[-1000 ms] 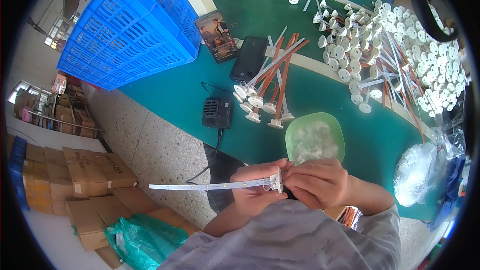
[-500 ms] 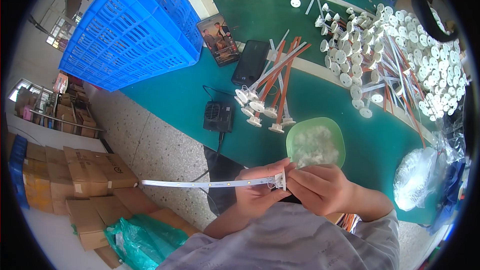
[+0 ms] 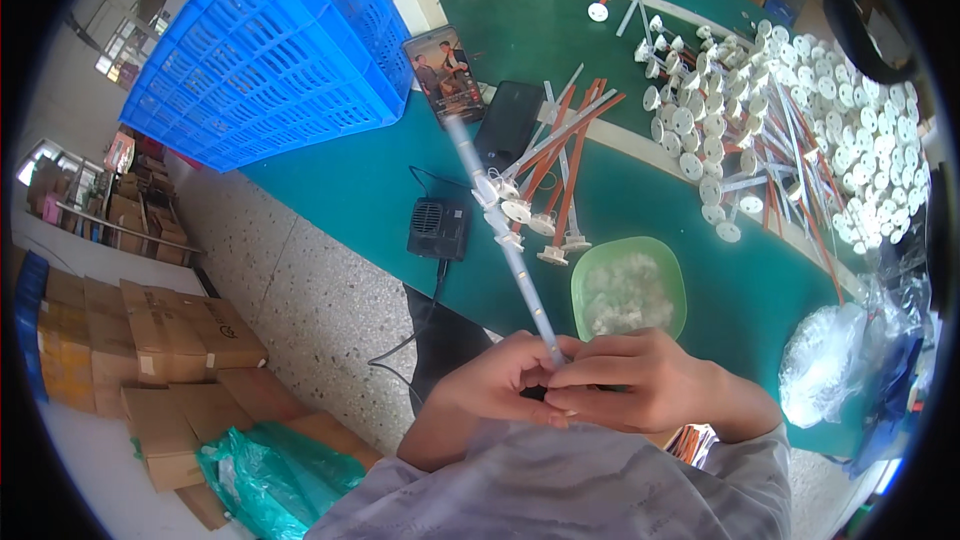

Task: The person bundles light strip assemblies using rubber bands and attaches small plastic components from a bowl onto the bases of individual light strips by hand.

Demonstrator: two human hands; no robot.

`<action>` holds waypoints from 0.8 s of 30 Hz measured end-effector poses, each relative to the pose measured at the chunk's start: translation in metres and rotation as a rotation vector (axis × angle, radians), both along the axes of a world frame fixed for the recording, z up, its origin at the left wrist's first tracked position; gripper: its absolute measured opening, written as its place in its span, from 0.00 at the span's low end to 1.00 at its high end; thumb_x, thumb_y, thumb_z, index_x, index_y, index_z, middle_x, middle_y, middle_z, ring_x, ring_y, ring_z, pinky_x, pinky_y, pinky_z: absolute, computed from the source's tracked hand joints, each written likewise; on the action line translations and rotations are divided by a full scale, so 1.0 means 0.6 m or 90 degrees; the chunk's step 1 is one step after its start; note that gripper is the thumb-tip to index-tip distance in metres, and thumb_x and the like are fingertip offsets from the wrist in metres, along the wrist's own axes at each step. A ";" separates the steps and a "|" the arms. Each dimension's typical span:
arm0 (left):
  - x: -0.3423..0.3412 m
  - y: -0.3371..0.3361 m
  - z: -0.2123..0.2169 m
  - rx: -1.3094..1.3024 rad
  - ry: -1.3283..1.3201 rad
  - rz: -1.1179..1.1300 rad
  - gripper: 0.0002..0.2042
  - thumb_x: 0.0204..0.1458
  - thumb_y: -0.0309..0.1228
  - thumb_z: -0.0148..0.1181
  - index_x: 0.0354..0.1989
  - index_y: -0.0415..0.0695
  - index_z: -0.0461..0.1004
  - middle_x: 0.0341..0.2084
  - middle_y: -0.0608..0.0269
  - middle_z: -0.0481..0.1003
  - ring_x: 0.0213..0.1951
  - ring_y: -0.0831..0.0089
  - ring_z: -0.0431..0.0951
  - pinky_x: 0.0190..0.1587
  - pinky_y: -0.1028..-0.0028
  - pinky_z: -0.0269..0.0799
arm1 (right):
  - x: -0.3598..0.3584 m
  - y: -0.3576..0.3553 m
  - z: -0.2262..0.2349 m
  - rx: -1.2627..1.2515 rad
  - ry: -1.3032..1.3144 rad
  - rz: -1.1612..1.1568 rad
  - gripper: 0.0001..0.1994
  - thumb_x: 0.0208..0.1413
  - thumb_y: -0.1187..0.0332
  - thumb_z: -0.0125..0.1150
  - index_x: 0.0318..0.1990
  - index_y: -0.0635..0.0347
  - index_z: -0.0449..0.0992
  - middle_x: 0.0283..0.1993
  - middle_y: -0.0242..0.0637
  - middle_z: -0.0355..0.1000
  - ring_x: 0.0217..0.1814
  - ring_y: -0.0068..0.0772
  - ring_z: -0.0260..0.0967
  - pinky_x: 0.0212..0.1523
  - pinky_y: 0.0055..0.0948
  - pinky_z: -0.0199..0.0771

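Note:
A white LED strip (image 3: 525,285) slants up and away from between my hands, its far end blurred above the table. My left hand (image 3: 505,380) is closed around the strip's near end. From the other side, my right hand (image 3: 640,380) has its fingers pinched at the same end, touching the left fingers. The round white cap on that end is hidden by my hands. Just beyond my right hand stands a light green bowl (image 3: 681,290) of white fluffy material (image 3: 630,290). Past the strip lies a bunch of capped white and orange strips (image 3: 570,175).
A large pile of white-capped strips (image 3: 850,130) covers the right side. Clear plastic bags (image 3: 825,365) lie at the right edge. A blue crate (image 3: 270,60), a phone with a lit screen (image 3: 445,75), a dark phone (image 3: 510,125) and a small black corded device (image 3: 438,228) are to the left.
The LED strip has swung from pointing left to pointing up and away. My hands have turned with it and moved closer together, covering the white cap that showed before.

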State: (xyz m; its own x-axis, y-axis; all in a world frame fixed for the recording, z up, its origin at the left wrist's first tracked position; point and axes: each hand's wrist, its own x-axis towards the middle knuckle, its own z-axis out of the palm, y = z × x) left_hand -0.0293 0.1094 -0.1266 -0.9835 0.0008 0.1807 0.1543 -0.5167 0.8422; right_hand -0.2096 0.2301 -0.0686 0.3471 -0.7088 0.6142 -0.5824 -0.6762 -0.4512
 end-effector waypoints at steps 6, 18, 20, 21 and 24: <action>-0.037 -0.025 -0.012 0.075 0.006 0.111 0.34 0.48 0.14 0.65 0.65 0.36 0.59 0.47 0.53 0.75 0.47 0.70 0.76 0.49 0.70 0.75 | -0.012 -0.017 0.001 0.016 0.047 -0.087 0.17 0.33 0.76 0.69 0.38 0.60 0.81 0.44 0.35 0.75 0.34 0.31 0.74 0.26 0.27 0.76; -0.034 -0.049 -0.125 0.137 0.073 0.499 0.04 0.58 0.22 0.55 0.40 0.37 0.70 0.29 0.58 0.74 0.29 0.76 0.72 0.34 0.77 0.66 | -0.040 -0.139 -0.001 0.124 -0.021 -0.351 0.08 0.46 0.76 0.69 0.36 0.61 0.81 0.35 0.41 0.78 0.31 0.38 0.76 0.29 0.28 0.73; -0.042 -0.049 -0.129 0.102 0.049 0.500 0.03 0.58 0.21 0.55 0.39 0.37 0.71 0.29 0.59 0.74 0.29 0.76 0.72 0.34 0.77 0.66 | -0.049 -0.170 -0.015 0.189 0.018 -0.365 0.08 0.47 0.75 0.69 0.36 0.62 0.81 0.36 0.43 0.78 0.32 0.40 0.76 0.30 0.30 0.74; -0.047 -0.047 -0.128 0.112 0.038 0.500 0.02 0.59 0.21 0.55 0.38 0.37 0.71 0.29 0.59 0.74 0.29 0.76 0.72 0.35 0.77 0.66 | -0.060 -0.178 -0.026 0.205 0.024 -0.343 0.10 0.46 0.73 0.70 0.38 0.61 0.80 0.38 0.42 0.78 0.34 0.42 0.77 0.32 0.31 0.76; -0.044 -0.044 -0.113 0.089 -0.002 0.521 0.03 0.60 0.23 0.53 0.35 0.37 0.72 0.28 0.61 0.75 0.28 0.77 0.72 0.33 0.77 0.66 | -0.039 -0.183 -0.016 0.175 0.140 -0.335 0.14 0.42 0.71 0.72 0.39 0.61 0.80 0.39 0.43 0.78 0.38 0.45 0.77 0.36 0.33 0.76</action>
State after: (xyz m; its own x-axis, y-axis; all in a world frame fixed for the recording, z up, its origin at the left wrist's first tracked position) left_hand -0.0557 0.0829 -0.1945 -0.6635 -0.7380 0.1232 0.5252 -0.3420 0.7792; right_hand -0.2328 0.1205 -0.0783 0.0068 -0.9408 0.3388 -0.9039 -0.1506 -0.4003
